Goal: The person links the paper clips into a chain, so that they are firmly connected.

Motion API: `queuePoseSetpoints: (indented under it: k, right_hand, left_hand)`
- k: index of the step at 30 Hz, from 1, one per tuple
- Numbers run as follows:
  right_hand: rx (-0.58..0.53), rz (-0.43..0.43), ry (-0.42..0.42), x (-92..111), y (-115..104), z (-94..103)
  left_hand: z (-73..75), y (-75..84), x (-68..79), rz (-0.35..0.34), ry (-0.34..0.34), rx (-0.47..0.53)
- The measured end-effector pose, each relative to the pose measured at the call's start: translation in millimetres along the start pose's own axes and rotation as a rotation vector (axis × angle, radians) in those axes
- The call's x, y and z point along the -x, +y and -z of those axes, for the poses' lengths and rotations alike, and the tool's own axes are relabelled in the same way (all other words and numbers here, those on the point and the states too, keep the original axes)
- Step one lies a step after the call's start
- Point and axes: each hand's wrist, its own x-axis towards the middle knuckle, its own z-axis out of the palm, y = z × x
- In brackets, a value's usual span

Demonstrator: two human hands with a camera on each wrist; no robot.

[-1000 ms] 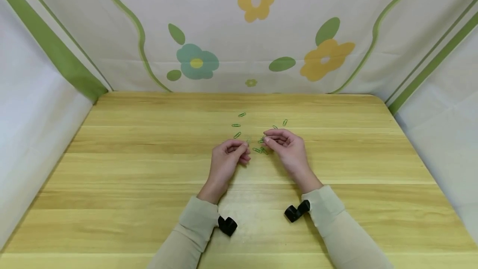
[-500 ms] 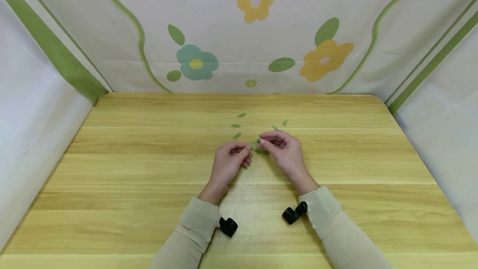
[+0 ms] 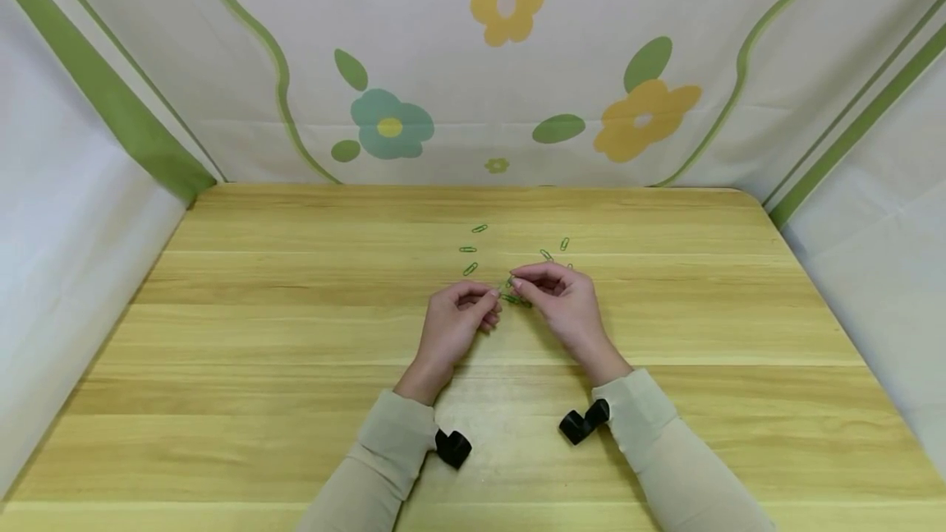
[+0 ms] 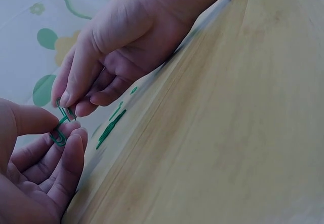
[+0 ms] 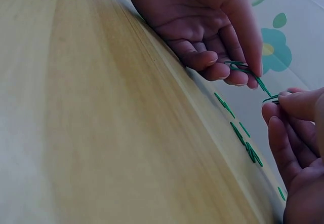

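Note:
Above the middle of the table, my left hand [image 3: 451, 328] pinches a green paper clip [image 4: 59, 140] between thumb and fingers. Facing it, my right hand [image 3: 571, 312] pinches a second green paper clip [image 4: 71, 114] at the fingertips. In both wrist views the two clips meet in the narrow gap between the hands; whether they are hooked together is too small to tell. Just under the fingertips, a few more green paper clips [image 3: 512, 299] lie close together, partly hidden by my right hand.
Loose green paper clips lie beyond the hands: one group at the left, including a clip [image 3: 468, 249], and another at the right, including a clip [image 3: 565, 244]. The wooden table [image 3: 259, 335] meets a flowered white curtain [image 3: 458, 80] at its far edge.
Both hands, each keeping its paper clip, have come closer together, the right moving left and slightly nearer, the left shifting a little right. Over the last half second they have barely moved.

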Motion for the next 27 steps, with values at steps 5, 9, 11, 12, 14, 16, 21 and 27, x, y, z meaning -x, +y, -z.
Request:
queuePoseSetpoints:
  k: [5, 9, 11, 12, 14, 16, 21, 27]
  right_hand:
    - [0.024, -0.018, 0.002, 0.4, 1.1, 0.2]
    - [0.054, -0.007, 0.001, -0.1, 2.1, -0.4]
    - [0.058, -0.001, 0.002, -0.3, 2.0, -1.0]
    - [0.053, 0.004, 0.002, -0.3, 1.8, -1.2]
    - [0.034, 0.006, 0.004, -0.1, 1.9, -1.5]
    - [0.015, 0.008, 0.004, 0.4, 1.6, -1.6]
    - [0.001, 0.015, -0.001, 0.8, 0.8, -1.4]
    - [0.037, 0.011, 0.002, 0.4, 0.0, -1.5]
  left_hand:
    - [0.1, -0.8, 0.7, 0.009, 0.001, 0.012]
    - [0.4, -0.9, 0.8, 0.012, 0.000, 0.019]
    - [0.5, -0.3, 0.8, 0.011, -0.001, 0.018]
    - [0.6, 0.0, 1.0, 0.012, 0.001, 0.016]
    - [0.7, 0.3, 1.0, 0.017, 0.008, 0.011]
    - [0.6, 0.6, 1.0, 0.020, 0.016, 0.006]
    - [-0.1, 0.7, 1.2, 0.014, 0.033, -0.004]
    - [-0.6, 0.3, 1.7, 0.006, 0.029, -0.023]
